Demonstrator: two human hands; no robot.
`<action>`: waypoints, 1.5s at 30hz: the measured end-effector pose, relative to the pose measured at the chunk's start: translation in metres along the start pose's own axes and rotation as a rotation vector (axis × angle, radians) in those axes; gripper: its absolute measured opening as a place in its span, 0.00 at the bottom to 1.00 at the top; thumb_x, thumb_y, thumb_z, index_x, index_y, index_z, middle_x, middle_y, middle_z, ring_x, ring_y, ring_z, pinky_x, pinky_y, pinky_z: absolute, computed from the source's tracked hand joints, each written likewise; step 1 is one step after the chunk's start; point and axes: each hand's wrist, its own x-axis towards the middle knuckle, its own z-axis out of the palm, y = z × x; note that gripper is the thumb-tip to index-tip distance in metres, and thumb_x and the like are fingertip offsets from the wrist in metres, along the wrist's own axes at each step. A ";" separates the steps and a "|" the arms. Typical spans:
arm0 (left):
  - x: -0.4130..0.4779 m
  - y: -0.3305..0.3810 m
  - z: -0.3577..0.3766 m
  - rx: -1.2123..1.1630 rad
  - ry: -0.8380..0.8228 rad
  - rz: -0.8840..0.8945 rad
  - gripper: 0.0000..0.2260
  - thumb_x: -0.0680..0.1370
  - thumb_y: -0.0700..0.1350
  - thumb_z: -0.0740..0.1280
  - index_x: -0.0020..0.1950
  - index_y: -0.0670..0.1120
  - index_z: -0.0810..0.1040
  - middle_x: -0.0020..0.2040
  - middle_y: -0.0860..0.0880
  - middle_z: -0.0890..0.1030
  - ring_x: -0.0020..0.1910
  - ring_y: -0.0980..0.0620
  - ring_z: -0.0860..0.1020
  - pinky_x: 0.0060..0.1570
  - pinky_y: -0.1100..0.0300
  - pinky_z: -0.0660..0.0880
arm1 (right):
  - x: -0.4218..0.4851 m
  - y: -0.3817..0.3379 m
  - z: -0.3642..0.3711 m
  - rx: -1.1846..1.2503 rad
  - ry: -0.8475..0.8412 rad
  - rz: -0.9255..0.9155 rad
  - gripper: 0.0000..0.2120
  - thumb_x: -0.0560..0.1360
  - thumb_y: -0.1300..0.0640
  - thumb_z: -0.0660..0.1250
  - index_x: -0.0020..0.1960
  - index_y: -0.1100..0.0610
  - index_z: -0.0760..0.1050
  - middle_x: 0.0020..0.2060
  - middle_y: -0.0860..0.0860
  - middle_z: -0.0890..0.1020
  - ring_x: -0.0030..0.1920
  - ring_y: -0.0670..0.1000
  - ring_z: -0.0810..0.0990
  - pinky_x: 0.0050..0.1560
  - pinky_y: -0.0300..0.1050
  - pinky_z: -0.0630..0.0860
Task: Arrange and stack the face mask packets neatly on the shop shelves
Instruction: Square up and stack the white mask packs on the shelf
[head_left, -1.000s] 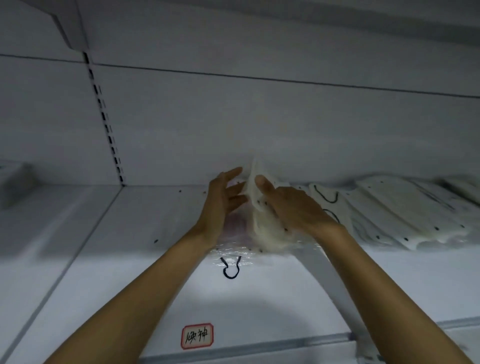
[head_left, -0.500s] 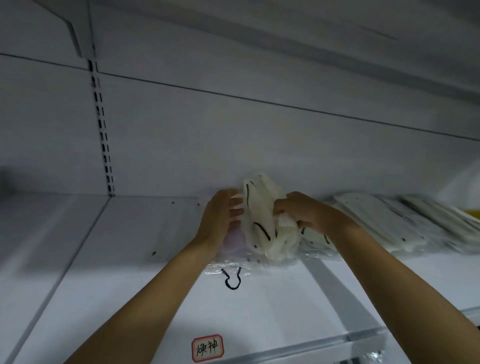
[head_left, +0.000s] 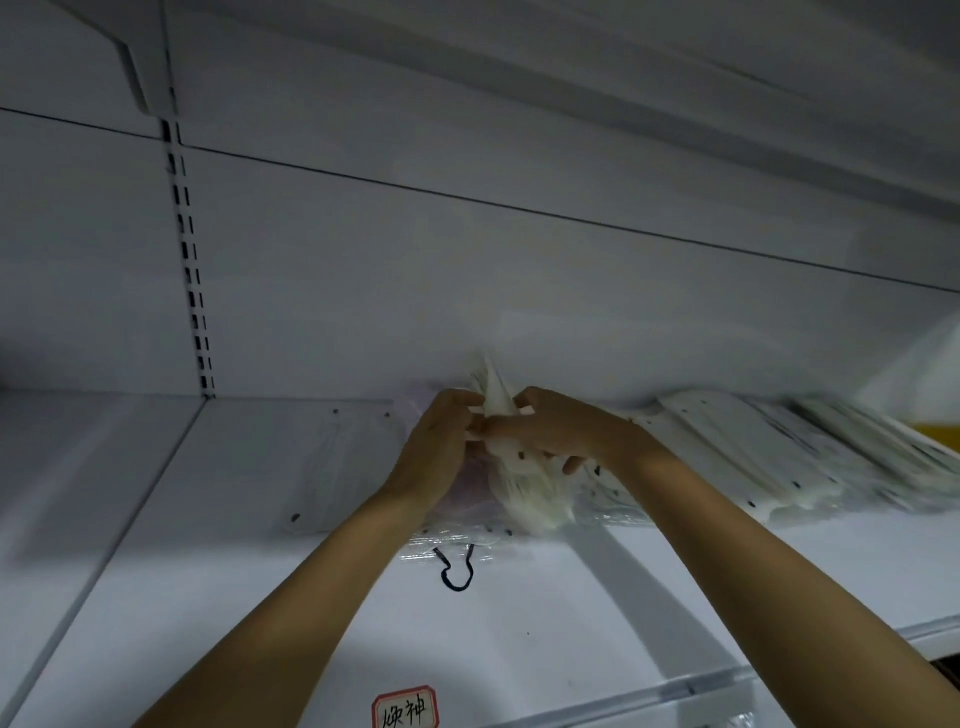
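Left hand and right hand grip an upright bundle of white plastic-wrapped face mask packets at the back of the white metal shelf. Row of flat white packets lies right (blurred). Red-bordered handwritten label on front edge.

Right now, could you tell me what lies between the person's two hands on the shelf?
In the head view, an upright bundle of white face mask packets stands between the left hand and right hand; both hands hold it from either side.
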 end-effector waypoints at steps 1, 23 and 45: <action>-0.003 0.008 0.002 -0.198 -0.013 -0.130 0.07 0.79 0.44 0.59 0.49 0.46 0.77 0.45 0.45 0.81 0.34 0.50 0.78 0.36 0.60 0.76 | -0.002 -0.002 0.004 -0.046 0.003 -0.020 0.35 0.66 0.31 0.69 0.65 0.50 0.66 0.47 0.46 0.78 0.49 0.50 0.77 0.40 0.43 0.77; 0.000 0.009 0.001 -0.498 0.037 -0.159 0.09 0.79 0.44 0.59 0.46 0.45 0.78 0.47 0.47 0.78 0.48 0.51 0.76 0.48 0.53 0.74 | 0.009 0.028 0.021 -0.055 0.256 -0.086 0.22 0.70 0.53 0.72 0.59 0.58 0.68 0.55 0.55 0.77 0.56 0.55 0.76 0.46 0.44 0.68; -0.023 0.016 0.003 0.047 -0.115 0.281 0.22 0.62 0.47 0.79 0.54 0.53 0.77 0.45 0.58 0.85 0.46 0.59 0.83 0.40 0.63 0.80 | -0.057 0.030 0.035 0.930 0.447 -0.432 0.30 0.60 0.43 0.79 0.59 0.47 0.74 0.52 0.46 0.83 0.53 0.46 0.83 0.48 0.42 0.81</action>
